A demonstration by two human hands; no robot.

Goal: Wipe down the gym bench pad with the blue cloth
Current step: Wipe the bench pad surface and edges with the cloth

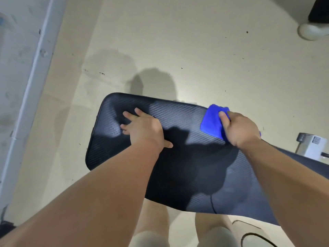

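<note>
The gym bench pad is black with a woven texture and rounded corners, filling the middle of the view. My left hand lies flat on its left part, fingers spread, holding nothing. My right hand presses the folded blue cloth onto the pad near its far edge, thumb on top of the cloth. Part of the cloth is hidden under my palm. Shadows of my arms cover the pad's near half.
Beige floor surrounds the pad. A pale wall with a skirting board runs along the left. Another person's white shoe stands at the top right. A small white device sits on the floor at the right. A black cable hangs near my legs.
</note>
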